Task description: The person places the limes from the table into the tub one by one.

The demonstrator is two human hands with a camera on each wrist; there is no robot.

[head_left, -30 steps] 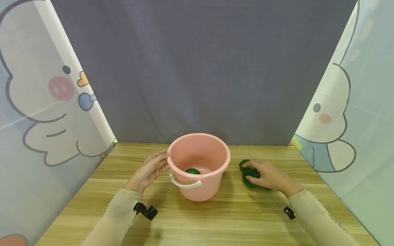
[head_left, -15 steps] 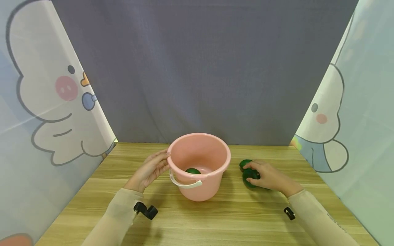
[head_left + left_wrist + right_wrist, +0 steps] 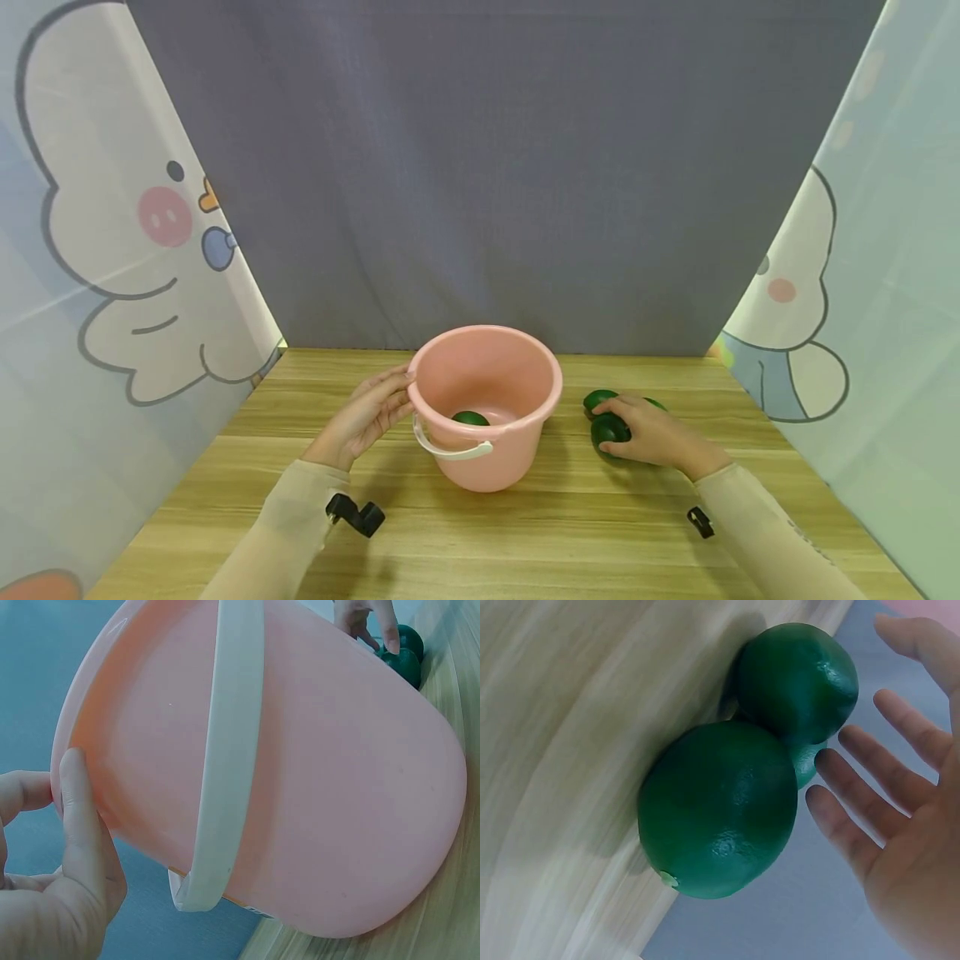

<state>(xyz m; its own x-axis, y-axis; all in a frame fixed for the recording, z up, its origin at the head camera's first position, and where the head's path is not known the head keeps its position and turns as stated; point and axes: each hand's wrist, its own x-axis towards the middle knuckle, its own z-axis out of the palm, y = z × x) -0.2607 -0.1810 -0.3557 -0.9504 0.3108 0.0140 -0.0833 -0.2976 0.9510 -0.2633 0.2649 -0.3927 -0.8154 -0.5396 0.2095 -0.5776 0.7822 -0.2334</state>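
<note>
A pink bucket [image 3: 480,458] with a white handle [image 3: 229,750] stands on the table, a green lime [image 3: 470,417] lying inside it. At the bucket's left side, my left hand [image 3: 367,417] pinches the rim between thumb and finger, as the left wrist view shows. My right hand [image 3: 652,429] hovers close over several dark green limes [image 3: 610,428] to the right of the bucket. Its fingers are spread and loosely bent beside the larger lime [image 3: 720,810] and a second lime [image 3: 799,682] in the right wrist view. A third lime [image 3: 805,765] is mostly hidden behind them.
The wooden table [image 3: 480,550] reaches back to a dark grey curtain [image 3: 480,167]. Light cloths with cartoon prints hang on both sides. A black wrist mount [image 3: 355,514] sits on the left sleeve.
My right hand has shifted slightly toward me and left, uncovering a green lime edge behind it. My left hand and the bucket stay in place.
</note>
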